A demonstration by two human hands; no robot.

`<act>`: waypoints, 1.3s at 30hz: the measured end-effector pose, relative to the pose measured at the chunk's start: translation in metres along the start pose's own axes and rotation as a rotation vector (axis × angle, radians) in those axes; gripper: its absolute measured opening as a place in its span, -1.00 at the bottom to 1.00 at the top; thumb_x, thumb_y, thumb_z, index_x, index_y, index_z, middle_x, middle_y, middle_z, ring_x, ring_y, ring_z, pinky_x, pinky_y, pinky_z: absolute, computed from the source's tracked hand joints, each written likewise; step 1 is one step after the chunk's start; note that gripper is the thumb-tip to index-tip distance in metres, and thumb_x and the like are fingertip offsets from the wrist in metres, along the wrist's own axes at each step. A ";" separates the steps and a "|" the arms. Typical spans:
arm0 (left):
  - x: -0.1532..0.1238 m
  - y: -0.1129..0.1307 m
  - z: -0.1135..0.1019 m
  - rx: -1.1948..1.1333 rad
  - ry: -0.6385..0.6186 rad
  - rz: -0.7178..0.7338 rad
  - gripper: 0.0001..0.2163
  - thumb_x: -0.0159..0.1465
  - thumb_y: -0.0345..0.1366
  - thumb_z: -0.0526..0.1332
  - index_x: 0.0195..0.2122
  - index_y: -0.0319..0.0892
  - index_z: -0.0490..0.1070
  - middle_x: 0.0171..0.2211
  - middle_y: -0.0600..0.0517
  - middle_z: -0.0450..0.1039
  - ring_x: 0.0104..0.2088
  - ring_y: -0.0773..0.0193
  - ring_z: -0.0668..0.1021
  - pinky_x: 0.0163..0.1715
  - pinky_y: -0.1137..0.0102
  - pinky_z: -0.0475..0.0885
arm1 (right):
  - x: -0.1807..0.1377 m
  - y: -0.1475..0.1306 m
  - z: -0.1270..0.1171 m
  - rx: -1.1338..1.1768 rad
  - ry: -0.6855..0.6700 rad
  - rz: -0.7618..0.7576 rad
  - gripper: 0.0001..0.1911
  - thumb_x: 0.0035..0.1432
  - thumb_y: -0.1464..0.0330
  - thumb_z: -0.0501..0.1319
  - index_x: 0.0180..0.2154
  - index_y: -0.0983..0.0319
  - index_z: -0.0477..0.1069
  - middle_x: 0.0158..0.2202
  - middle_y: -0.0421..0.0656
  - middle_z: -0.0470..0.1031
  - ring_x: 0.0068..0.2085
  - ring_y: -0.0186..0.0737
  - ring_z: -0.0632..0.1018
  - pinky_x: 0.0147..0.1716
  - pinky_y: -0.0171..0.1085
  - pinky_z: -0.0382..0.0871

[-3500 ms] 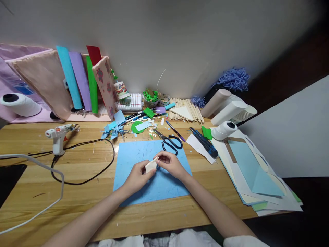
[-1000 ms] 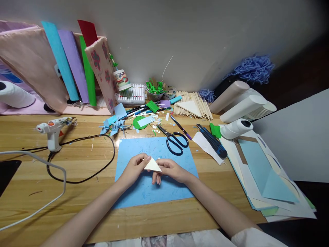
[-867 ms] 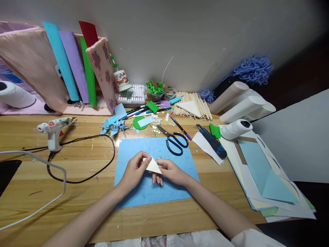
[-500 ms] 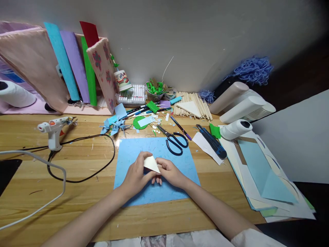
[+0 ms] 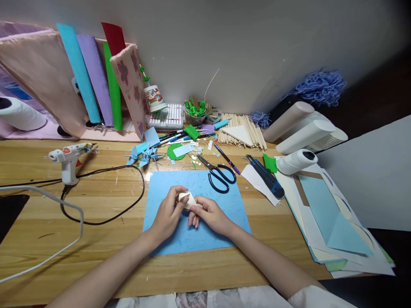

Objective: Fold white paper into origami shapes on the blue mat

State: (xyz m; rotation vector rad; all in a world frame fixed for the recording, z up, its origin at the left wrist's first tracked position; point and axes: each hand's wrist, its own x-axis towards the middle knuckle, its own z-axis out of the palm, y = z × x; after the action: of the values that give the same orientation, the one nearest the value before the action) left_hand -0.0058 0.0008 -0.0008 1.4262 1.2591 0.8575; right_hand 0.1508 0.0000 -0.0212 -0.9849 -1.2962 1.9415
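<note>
In the head view, a small cream folded paper piece point(image 5: 192, 201) is held up between two bare hands. It is just past the middle of the person, above a flat blue paper sheet point(image 5: 205, 241) on the brown wooden table point(image 5: 199, 273). The left hand point(image 5: 165, 218) pinches the paper's upper left part, with its thumb on top. The right hand point(image 5: 212, 215) pinches the lower right corner with its thumb, and its other fingers curl below. So both hands touch the paper, and neither is nearer. Its long way seems to slant from the left fingertips down to the right thumb, but fingers hide some edges. The metal scissors with black loop handles point(image 5: 212, 168) lie beyond the right hand, apart from it.
</note>
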 end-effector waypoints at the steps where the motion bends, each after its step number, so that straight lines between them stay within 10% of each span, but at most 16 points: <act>1: 0.001 0.000 0.000 -0.050 -0.006 -0.012 -0.78 0.27 -0.15 -0.03 -0.16 -0.15 0.20 -0.39 0.07 0.32 -0.43 0.33 0.40 -0.40 0.45 0.30 | 0.000 0.000 0.000 0.005 -0.001 0.000 -0.69 0.14 0.15 0.08 -0.35 0.30 0.22 -0.57 -0.17 0.49 -0.61 -0.40 0.45 -0.60 -0.41 0.32; 12: 0.010 0.002 -0.001 -0.279 -0.020 -0.089 -0.77 0.27 -0.14 -0.03 -0.32 -0.18 0.26 -0.55 0.13 0.26 -0.54 0.37 0.35 -0.55 0.50 0.25 | 0.000 -0.002 0.000 -0.001 -0.012 -0.001 -0.68 0.14 0.15 0.08 -0.30 0.31 0.27 -0.57 -0.18 0.49 -0.63 -0.42 0.42 -0.62 -0.43 0.32; 21: 0.004 -0.001 -0.002 0.095 0.081 0.084 -0.93 0.14 -0.37 0.14 -0.32 -0.17 0.31 -0.35 0.06 0.38 -0.33 0.32 0.44 -0.29 0.43 0.32 | -0.002 0.000 0.003 -0.145 0.083 -0.040 -0.71 0.16 0.15 0.05 -0.32 0.28 0.23 -0.56 -0.19 0.47 -0.60 -0.40 0.43 -0.59 -0.40 0.32; 39: 0.001 -0.003 0.000 0.204 0.171 0.131 -0.87 0.20 -0.26 0.11 -0.42 -0.18 0.36 -0.47 0.07 0.42 -0.44 0.34 0.45 -0.40 0.47 0.31 | -0.005 -0.004 0.006 -0.340 0.120 -0.084 -0.74 0.20 0.18 0.01 -0.29 0.26 0.25 -0.53 -0.19 0.47 -0.56 -0.39 0.41 -0.53 -0.36 0.35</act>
State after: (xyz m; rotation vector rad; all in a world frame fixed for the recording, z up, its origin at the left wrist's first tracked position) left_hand -0.0066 0.0021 -0.0038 1.6400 1.4260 0.9782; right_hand 0.1488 -0.0059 -0.0143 -1.1690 -1.6030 1.6039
